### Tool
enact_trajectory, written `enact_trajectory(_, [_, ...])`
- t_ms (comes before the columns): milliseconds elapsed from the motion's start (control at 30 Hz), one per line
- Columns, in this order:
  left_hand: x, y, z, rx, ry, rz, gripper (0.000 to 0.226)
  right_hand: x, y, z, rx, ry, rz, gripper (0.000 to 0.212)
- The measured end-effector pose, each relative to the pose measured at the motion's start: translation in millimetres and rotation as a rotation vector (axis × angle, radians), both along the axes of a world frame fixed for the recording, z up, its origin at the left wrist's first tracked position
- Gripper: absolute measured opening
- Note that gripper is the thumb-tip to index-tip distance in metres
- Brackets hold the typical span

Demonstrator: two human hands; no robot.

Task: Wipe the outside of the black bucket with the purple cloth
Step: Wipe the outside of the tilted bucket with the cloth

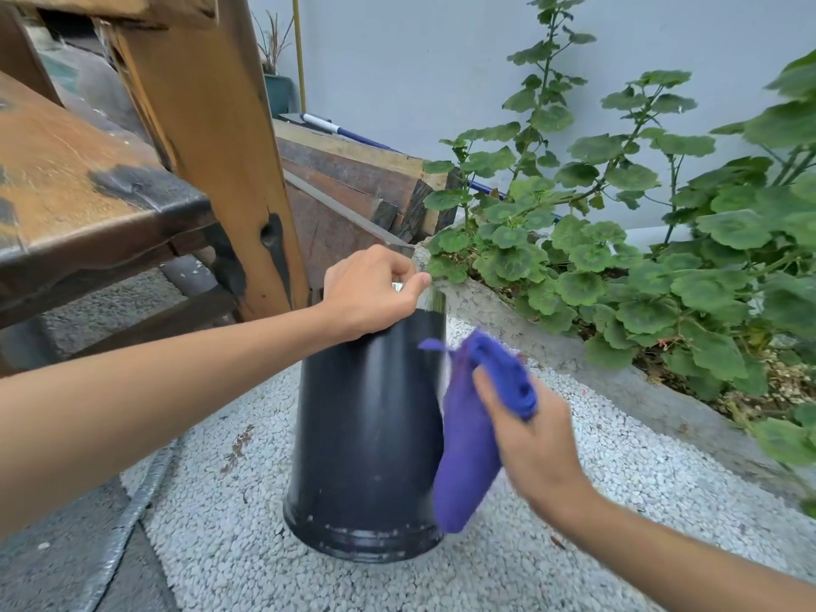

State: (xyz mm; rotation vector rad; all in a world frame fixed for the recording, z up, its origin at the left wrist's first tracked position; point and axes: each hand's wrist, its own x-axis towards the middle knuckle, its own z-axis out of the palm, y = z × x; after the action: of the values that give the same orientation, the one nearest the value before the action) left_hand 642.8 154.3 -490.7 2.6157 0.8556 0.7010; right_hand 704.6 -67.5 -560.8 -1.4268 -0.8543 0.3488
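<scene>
Left hand curled over the top of one upturned black bucket; right hand gripped one bunched purple cloth against its side.

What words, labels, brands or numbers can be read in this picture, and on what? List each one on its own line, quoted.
None: no readable text shows in this view.
black bucket: plain wall with pale scuffs near the rim, no label or marking.
purple cloth: no tag or print visible; blurred by motion.
wooden bench: only worn paint and dark stains.
blue-and-white handle by the wall: too small to show any lettering.
</scene>
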Motion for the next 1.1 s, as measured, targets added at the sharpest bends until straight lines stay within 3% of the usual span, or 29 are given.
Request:
enact_trajectory(133, [2, -8, 18, -0.118, -0.107, -0.083, 0.049, 42, 6, 43, 0.140, 0.087, -0.254, 0.028])
enact_trajectory(300, [13, -4, 5, -0.318, -0.308, -0.186, 0.057, 55, 13, 35, 0.047, -0.053, -0.239, 0.021])
enact_trajectory(467, [10, 3, -22, -0.296, -0.261, -0.185, 0.065, 49, 30, 19, -0.087, -0.123, -0.208, 0.017])
enact_trajectory(533, [8, 9, -16, -0.184, -0.196, -0.209, 0.063, 44, 41, 19, -0.138, -0.099, -0.197, 0.020])
enact_trajectory(633, [6, 16, -16, 0.029, -0.104, -0.238, 0.052, 37, 56, 17, -0.191, -0.181, -0.148, 0.011])
enact_trajectory(700, [4, 14, -20, 0.085, -0.061, -0.250, 0.039, 31, 61, 17, -0.219, -0.277, -0.152, 0.018])
enact_trajectory(767, [3, 10, -18, 0.070, 0.013, -0.272, 0.041, 27, 65, 15, -0.245, -0.346, -0.134, 0.025])
enact_trajectory(833, [5, 4, -12, 0.033, 0.062, -0.285, 0.057, 24, 64, 10, -0.275, -0.422, -0.091, 0.033])
enact_trajectory(933, [8, 3, -9, -0.190, 0.033, -0.262, 0.071, 28, 65, 4, -0.260, -0.460, -0.048, 0.044])
enact_trajectory(1000, [8, 2, -9, -0.327, 0.002, -0.298, 0.078, 35, 66, 5, -0.227, -0.419, -0.078, 0.043])
enact_trajectory(1100, [4, 0, -9, -0.330, 0.005, -0.351, 0.089, 45, 71, 13, -0.196, -0.248, -0.182, 0.030])
